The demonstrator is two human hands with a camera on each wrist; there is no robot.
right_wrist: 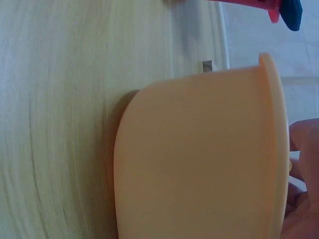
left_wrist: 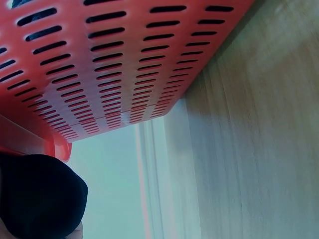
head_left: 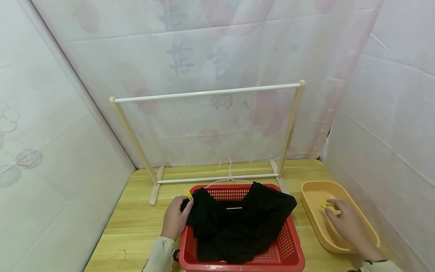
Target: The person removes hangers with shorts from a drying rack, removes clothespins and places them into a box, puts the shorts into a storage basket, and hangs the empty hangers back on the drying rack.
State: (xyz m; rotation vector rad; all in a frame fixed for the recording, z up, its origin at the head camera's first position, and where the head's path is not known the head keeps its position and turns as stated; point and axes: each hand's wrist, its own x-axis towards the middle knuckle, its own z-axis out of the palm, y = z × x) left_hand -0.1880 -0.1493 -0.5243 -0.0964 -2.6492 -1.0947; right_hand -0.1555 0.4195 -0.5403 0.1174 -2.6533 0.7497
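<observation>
A black garment (head_left: 238,234) lies over the red basket (head_left: 297,249), hung on a pink hanger (head_left: 230,170) whose hook rises above the rim. My left hand (head_left: 175,217) grips the garment's left end, where a yellow clothespin (head_left: 188,195) is clipped. In the left wrist view, a dark piece of the garment (left_wrist: 42,196) covers most of the fingers. Over the orange tray (head_left: 314,223), my right hand (head_left: 348,223) pinches another yellow clothespin (head_left: 325,205) between thumb and fingers. The right wrist view shows only a speck of that clothespin behind the tray wall (right_wrist: 199,159).
Behind the basket stands a rack with wooden posts (head_left: 290,128) and a white top bar (head_left: 207,93). Its lower bar (head_left: 190,180) runs just behind the hanger. Everything rests on a wood-grain table (head_left: 136,226), with patterned sheets (head_left: 391,105) enclosing the back and sides.
</observation>
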